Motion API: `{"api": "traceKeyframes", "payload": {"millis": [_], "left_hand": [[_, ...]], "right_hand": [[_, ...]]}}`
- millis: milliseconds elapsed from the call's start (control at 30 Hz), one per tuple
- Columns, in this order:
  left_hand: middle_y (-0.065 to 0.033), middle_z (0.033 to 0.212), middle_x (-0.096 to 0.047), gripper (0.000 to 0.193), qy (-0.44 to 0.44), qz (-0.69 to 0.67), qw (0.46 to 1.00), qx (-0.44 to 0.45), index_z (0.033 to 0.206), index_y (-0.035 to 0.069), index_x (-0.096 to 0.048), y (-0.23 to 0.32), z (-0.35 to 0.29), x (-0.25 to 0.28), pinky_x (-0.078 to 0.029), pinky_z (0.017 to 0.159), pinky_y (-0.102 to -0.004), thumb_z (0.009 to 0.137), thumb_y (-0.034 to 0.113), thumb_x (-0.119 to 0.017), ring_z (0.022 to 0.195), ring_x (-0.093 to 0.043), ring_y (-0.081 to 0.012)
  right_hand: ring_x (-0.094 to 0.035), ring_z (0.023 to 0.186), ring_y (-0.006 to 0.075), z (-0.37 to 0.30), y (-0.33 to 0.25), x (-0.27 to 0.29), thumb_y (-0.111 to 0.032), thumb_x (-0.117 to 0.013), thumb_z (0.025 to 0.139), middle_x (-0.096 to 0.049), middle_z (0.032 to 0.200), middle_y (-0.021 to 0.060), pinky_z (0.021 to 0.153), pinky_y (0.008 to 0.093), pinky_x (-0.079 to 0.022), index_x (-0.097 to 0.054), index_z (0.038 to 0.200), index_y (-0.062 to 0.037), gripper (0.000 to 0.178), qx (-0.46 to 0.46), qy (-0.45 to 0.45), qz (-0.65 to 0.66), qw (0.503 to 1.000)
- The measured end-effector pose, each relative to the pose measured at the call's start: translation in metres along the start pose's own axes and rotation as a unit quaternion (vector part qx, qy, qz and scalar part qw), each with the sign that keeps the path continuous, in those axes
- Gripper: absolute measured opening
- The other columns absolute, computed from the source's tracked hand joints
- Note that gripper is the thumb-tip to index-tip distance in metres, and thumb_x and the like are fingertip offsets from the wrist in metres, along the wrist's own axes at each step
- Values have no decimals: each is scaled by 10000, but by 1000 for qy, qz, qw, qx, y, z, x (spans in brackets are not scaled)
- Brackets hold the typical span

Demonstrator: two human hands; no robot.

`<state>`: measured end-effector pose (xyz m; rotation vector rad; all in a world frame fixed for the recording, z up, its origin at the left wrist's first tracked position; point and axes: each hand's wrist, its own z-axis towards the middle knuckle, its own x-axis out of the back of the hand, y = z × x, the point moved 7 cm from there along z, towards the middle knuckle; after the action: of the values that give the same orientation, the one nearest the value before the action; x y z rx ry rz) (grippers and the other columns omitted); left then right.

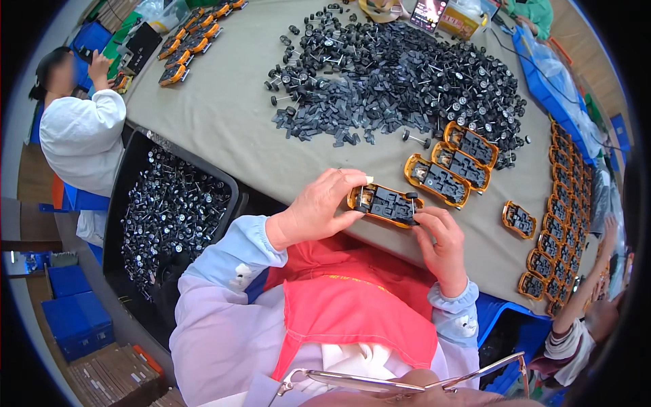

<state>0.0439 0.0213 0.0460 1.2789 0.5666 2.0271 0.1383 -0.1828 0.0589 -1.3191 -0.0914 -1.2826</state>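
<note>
An upturned orange toy car (388,203) with a black underside lies at the table's near edge, between my hands. My left hand (313,209) grips its left end, thumb on the near side and fingers on the far side. Pale finger covering shows on one fingertip. At the car's right end, where a wheel axle lies across the underside, my right hand (441,244) pinches the near corner. Just beyond are three more upturned toy cars (437,180), set close together. Another toy car (519,220) lies apart to the right.
A big heap of wheel axles (475,88) and small black plastic pieces (339,108) covers the far table. Rows of upturned cars (559,224) line the right edge; more stand far left. A black bin (234,197) of wheel axles stands at my left. Other people work nearby.
</note>
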Motion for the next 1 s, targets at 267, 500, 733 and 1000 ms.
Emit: {"api": "traceKeyframes", "payload": {"millis": [267, 500, 733, 1000], "left_hand": [[-135, 1250, -586, 720, -112, 26, 993, 10, 1343, 101, -505, -3, 6, -12, -528, 878, -411, 702, 74, -832, 1056, -600, -335], [-118, 1188, -566, 709, -81, 21, 996, -4, 1327, 103, -514, -7, 3, -14, -542, 849, -408, 688, 50, -816, 1018, -602, -325], [-134, 1202, -570, 718, -80, 26, 996, -3, 1331, 95, -514, -13, 1, -14, -536, 843, -412, 683, 37, -816, 1018, -606, -330], [-200, 1268, -563, 671, -104, 34, 994, -5, 1323, 77, -511, -17, 5, -21, -515, 933, -438, 721, 42, -805, 1144, -586, -395]], "right_hand": [[-659, 921, 321, 4, -5, 0, 27, -752, 758, -694, 1040, 123, 793, 395, -537, -691, 983, -42, 242, -1, 16, -23, 1000], [-639, 930, 312, 4, -17, -4, 3, -773, 739, -669, 1068, 120, 794, 397, -528, -694, 965, -48, 244, -10, 42, -61, 997], [-593, 1038, 356, 13, -17, -13, -25, -764, 726, -618, 1196, 131, 873, 439, -500, -676, 970, -58, 262, 4, -24, -119, 993], [-540, 1219, 391, 17, 0, -17, -72, -770, 691, -564, 1349, 180, 1011, 501, -424, -607, 1029, -78, 376, 41, -39, -42, 997]]}}
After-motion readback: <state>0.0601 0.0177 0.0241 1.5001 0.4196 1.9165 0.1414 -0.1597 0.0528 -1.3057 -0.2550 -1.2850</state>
